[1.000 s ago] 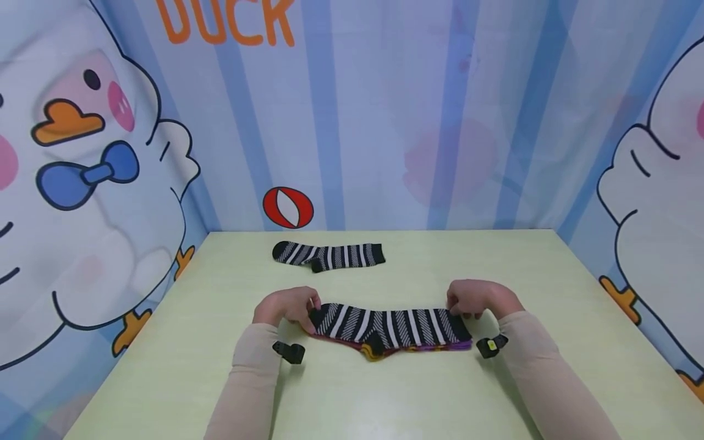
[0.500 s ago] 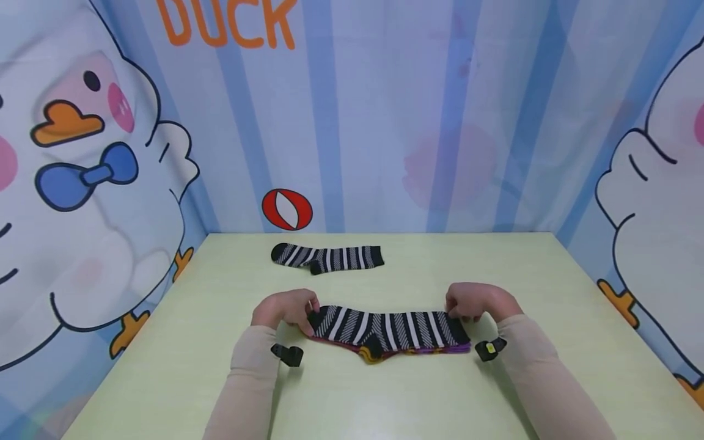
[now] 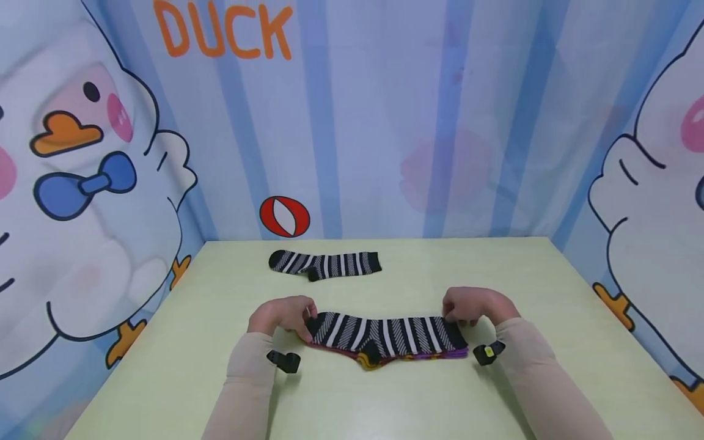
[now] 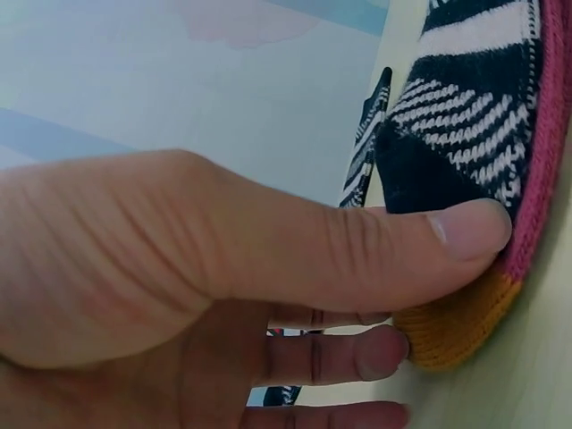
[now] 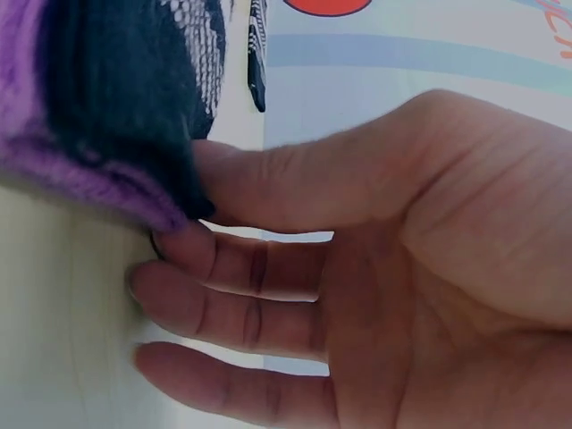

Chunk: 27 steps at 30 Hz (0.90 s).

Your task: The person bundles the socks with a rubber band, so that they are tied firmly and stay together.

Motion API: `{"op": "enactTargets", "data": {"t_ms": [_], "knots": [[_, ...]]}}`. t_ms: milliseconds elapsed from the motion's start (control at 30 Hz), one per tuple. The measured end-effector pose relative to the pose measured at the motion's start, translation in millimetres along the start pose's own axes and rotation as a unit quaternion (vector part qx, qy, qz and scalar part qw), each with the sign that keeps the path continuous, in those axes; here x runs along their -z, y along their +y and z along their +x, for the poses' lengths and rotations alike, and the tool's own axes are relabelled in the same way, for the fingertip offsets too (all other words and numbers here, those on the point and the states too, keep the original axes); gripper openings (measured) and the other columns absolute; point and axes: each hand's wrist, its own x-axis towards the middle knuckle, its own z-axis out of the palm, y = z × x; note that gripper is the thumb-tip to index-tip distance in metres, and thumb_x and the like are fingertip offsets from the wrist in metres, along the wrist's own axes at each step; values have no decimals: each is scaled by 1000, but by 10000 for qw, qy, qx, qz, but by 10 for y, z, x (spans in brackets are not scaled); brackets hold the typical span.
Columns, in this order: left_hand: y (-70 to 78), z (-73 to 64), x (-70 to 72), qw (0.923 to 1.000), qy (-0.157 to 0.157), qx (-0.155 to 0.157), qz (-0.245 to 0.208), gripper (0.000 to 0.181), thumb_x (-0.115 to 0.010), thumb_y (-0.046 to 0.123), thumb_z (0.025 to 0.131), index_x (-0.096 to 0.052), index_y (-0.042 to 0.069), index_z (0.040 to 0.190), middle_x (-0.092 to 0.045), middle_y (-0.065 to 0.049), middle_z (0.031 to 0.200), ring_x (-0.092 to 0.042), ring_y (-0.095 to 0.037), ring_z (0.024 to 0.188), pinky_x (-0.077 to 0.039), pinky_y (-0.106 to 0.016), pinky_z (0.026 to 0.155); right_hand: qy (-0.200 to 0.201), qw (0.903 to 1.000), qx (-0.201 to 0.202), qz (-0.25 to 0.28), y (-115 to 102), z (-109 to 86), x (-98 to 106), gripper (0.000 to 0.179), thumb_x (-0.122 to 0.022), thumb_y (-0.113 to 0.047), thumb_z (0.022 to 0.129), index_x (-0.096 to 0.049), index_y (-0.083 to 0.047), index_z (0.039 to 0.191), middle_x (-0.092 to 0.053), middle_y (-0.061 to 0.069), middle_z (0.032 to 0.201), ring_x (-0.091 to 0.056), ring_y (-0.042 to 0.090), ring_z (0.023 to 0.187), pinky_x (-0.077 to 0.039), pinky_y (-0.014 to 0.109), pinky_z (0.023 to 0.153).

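In the middle of the table, a black-and-white striped sock point(image 3: 396, 336) lies flat on top of other socks. Mustard, dark pink and purple edges point(image 3: 448, 354) of those lower socks peek out along the near side. My left hand point(image 3: 286, 315) pinches the toe end, its thumb point(image 4: 375, 250) across the black toe above a mustard toe point(image 4: 460, 326). At the cuff end, my right hand point(image 3: 473, 304) pinches the corner between thumb point(image 5: 286, 183) and index finger, with the purple cuff point(image 5: 89, 183) underneath. The other right fingers are held below the cuff.
A second black-and-white striped sock point(image 3: 326, 264) lies farther back on the pale table point(image 3: 352, 403), left of centre. A printed cloth backdrop point(image 3: 374, 122) with duck figures stands behind the table and along both sides.
The head view has tilted slightly, so everything sits a little lower in it. Both hands keep their hold at the ends of the sock, and the socks show no clear movement.
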Motion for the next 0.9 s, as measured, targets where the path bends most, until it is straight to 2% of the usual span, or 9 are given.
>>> {"op": "enactTargets", "data": {"t_ms": [100, 233, 300, 400, 567, 767, 900], "knots": [[-32, -26, 6, 10000, -7, -57, -19, 36, -83, 8, 80, -58, 8, 106, -56, -7, 101, -53, -20, 79, -46, -31, 67, 23, 10000, 40, 30, -17, 7, 4, 10, -60, -6, 96, -70, -6, 96, -62, 4, 80, -59, 20, 70, -54, 37, 61], [-77, -21, 52, 9996, 170, -129, -181, 32, -81, 23, 85, -62, 8, 105, -61, -5, 99, -56, -20, 82, -50, -34, 70, 180, 9998, 83, -35, -42, 37, 35, 13, -61, -11, 97, -69, -4, 104, -63, 4, 88, -59, 20, 70, -52, 35, 59], [-113, 3, 100, 9988, 361, -141, -306, 31, -79, 29, 87, -63, 8, 104, -63, -4, 97, -58, -21, 83, -51, -35, 71, 313, 9993, 142, -123, -69, 83, 67, 16, -62, -12, 97, -69, -2, 107, -64, 6, 94, -59, 20, 70, -51, 35, 60], [-177, 64, 204, 9956, 795, -202, -446, 31, -75, 29, 91, -62, 5, 105, -63, -6, 98, -58, -24, 82, -51, -35, 70, 594, 9971, 309, -369, -153, 200, 139, 21, -63, -14, 96, -67, 1, 110, -66, 11, 104, -62, 22, 80, -53, 38, 69], [-324, 218, 404, 9867, 1511, -47, -594, 31, -71, 26, 94, -60, 1, 111, -60, -12, 108, -57, -25, 86, -51, -35, 73, 873, 9944, 429, -416, -381, 516, 275, 29, -63, -15, 97, -65, 6, 117, -66, 16, 112, -63, 31, 102, -52, 44, 86], [-526, 449, 578, 9718, 2285, 218, -547, 29, -65, 24, 97, -57, -2, 110, -59, -16, 109, -54, -28, 94, -48, -41, 81, 851, 9959, 282, -104, -613, 993, 385, 35, -62, -16, 97, -63, 5, 124, -65, 16, 119, -65, 29, 101, -53, 42, 84], [-621, 590, 654, 9589, 2775, 431, -397, 29, -60, 22, 100, -54, -3, 112, -58, -18, 110, -53, -30, 95, -46, -44, 84, 1022, 9943, 248, -154, -742, 1252, 440, 37, -60, -15, 98, -61, 6, 128, -62, 20, 128, -65, 31, 104, -52, 43, 88]]}}
